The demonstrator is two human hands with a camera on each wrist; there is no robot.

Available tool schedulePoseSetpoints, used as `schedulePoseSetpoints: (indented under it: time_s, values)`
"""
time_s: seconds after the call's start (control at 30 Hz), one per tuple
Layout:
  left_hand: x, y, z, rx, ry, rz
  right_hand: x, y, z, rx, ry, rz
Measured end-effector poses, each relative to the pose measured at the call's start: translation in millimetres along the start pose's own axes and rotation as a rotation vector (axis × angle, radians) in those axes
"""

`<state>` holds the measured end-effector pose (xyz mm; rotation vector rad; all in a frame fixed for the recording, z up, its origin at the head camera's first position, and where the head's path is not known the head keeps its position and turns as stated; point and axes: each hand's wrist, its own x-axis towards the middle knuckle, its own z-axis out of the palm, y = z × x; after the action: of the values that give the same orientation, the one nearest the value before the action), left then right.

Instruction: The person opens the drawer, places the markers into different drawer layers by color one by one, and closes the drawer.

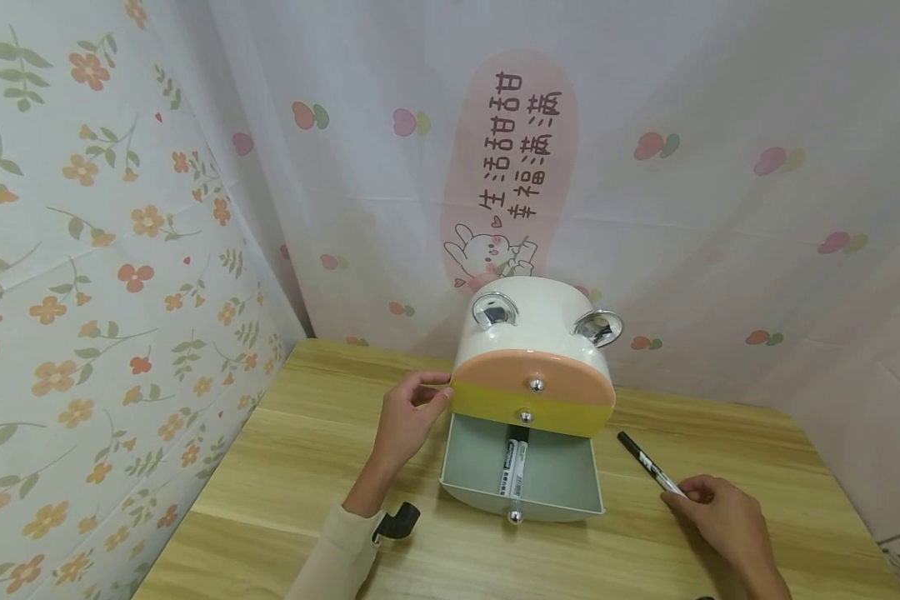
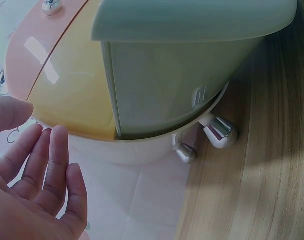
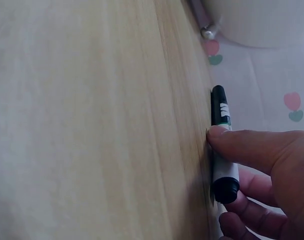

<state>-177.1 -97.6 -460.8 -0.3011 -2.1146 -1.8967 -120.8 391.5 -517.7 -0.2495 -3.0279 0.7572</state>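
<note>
A small drawer cabinet (image 1: 537,321) with a white rounded top and two shiny knob eyes stands on the table. Its orange top drawer (image 1: 495,367) and yellow middle drawer (image 1: 480,399) are closed. The pale green bottom drawer (image 1: 465,467) is pulled out, and two white markers (image 1: 513,467) lie side by side in it. At the cabinet's left side, my left hand (image 1: 412,417) has its fingertips right by the yellow drawer, fingers loosely bent. My right hand (image 1: 723,517) pinches a black-capped white marker (image 3: 224,162) between thumb and fingers, low over the table to the cabinet's right.
The wooden table (image 1: 270,467) reaches back to a printed curtain (image 1: 375,217). A flowered cloth (image 1: 105,333) hangs along the left. A black wrist mount (image 1: 399,522) sticks out from my left sleeve near the open drawer. Silver feet (image 2: 222,133) show under the cabinet.
</note>
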Motion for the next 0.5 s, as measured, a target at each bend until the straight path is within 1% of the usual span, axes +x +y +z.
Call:
schedulePoseSetpoints:
  time_s: [0.23,0.5]
  values:
    - [-0.4,-0.6,-0.1,0.001,-0.003,0.014,1.1,1.6,1.0,0.025,-0.006,0.017]
    - [-0.8,0.7,-0.6,-0.007,-0.007,0.006,0.5,2.5,2.2,0.038,0.001,0.019]
